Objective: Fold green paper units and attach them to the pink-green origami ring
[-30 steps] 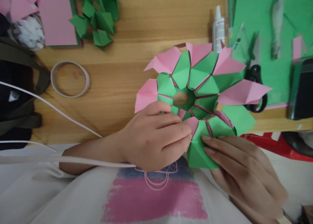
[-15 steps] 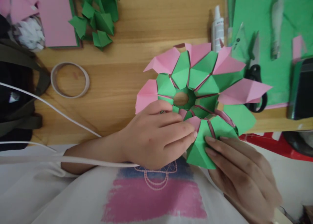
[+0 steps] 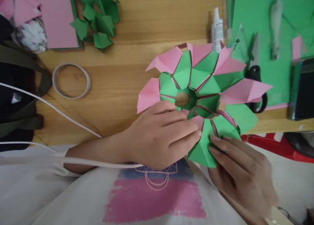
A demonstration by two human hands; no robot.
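A ring-shaped folded-paper flower (image 3: pixel 204 72) in green and pink lies tilted over the table's near edge, with a hole in its middle. My left hand (image 3: pixel 159 136) is closed on its lower left side, fingertips beside a small pink fold; its thumb is hidden. Along the lower right, my right hand (image 3: pixel 245 172) pinches a green paper petal (image 3: pixel 204 149), two fingers lying on top and the thumb underneath out of sight. Pink petals stick out around the far side of the flower.
Folded green pieces (image 3: pixel 101 25) and a pink paper stack (image 3: pixel 59 18) lie at the back left, near a tape roll (image 3: pixel 71 94). A glue bottle (image 3: pixel 217 31), scissors (image 3: pixel 255 71) and a cutter (image 3: pixel 276 28) are at the right. White cables (image 3: pixel 73 112) cross from the left.
Both hands keep their hold on the paper flower. My left hand has shifted slightly right, and the green petal's lower edge has risen a little with my right fingers.
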